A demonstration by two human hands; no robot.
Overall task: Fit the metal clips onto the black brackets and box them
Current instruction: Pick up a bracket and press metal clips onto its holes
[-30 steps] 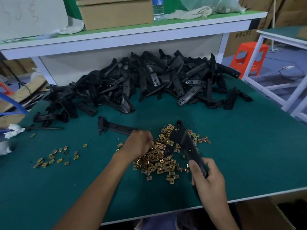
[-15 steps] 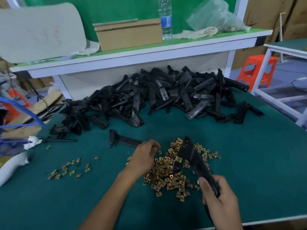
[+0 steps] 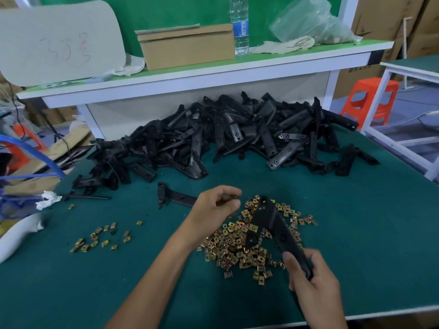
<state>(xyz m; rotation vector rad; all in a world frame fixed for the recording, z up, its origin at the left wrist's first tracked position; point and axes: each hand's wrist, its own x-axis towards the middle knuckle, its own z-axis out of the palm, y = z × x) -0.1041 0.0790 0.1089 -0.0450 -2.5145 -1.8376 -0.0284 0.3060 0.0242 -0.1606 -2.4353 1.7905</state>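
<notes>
My right hand [image 3: 311, 279] grips the near end of a black bracket [image 3: 273, 224], which slants up and away over a heap of gold metal clips [image 3: 237, 248] on the green table. One clip [image 3: 253, 227] sits on the bracket's side arm. My left hand [image 3: 215, 210] hovers just left of the bracket's far tip, its fingers curled and pinching a small clip [image 3: 235, 197] that barely shows. A single bracket [image 3: 175, 198] lies flat behind my left hand. A big pile of black brackets [image 3: 225, 138] fills the back of the table.
A smaller scatter of clips [image 3: 99, 238] lies to the left. A raised shelf [image 3: 213, 70] behind the pile carries a cardboard box [image 3: 187, 46], a water bottle [image 3: 239, 24] and a plastic bag. An orange stool [image 3: 370, 100] and another white bench stand at the right.
My left hand has lifted off the clip heap and risen toward the bracket's tip with its fingers pinched. The camera tilted up a little; the right hand keeps its hold.
</notes>
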